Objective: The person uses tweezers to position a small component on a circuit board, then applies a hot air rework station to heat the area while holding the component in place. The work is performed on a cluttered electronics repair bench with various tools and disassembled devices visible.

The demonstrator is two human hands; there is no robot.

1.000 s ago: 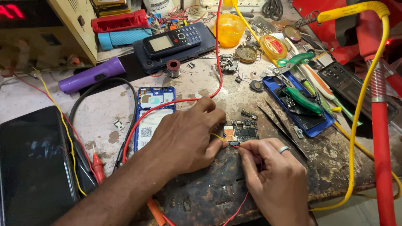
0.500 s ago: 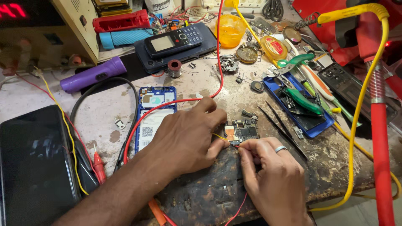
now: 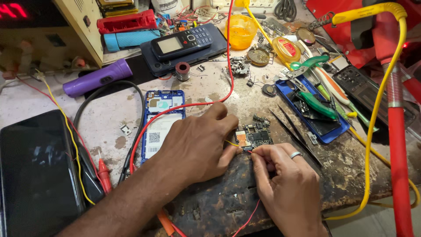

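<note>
While both hands hold as a second ago, the left hand (image 3: pixel 197 145) pinches a yellow wire (image 3: pixel 231 143) and the right hand (image 3: pixel 287 193) a red wire (image 3: pixel 247 217) onto the circuit board (image 3: pixel 254 136) near the workbench (image 3: pixel 109 118) front edge; probing continues, nothing shifted

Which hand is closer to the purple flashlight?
Left. The left hand lies below and right of the purple flashlight; the right hand is farther right, by the circuit board.

A purple torch (image 3: pixel 97 78) lies by a black cable (image 3: pixel 107 85), a keypad phone (image 3: pixel 183 41) behind, an orange bowl (image 3: pixel 240 30) beyond — green-handled pliers (image 3: pixel 316 103) on the blue tray (image 3: pixel 287 87), black tweezers (image 3: pixel 293 134) beside it.
</note>
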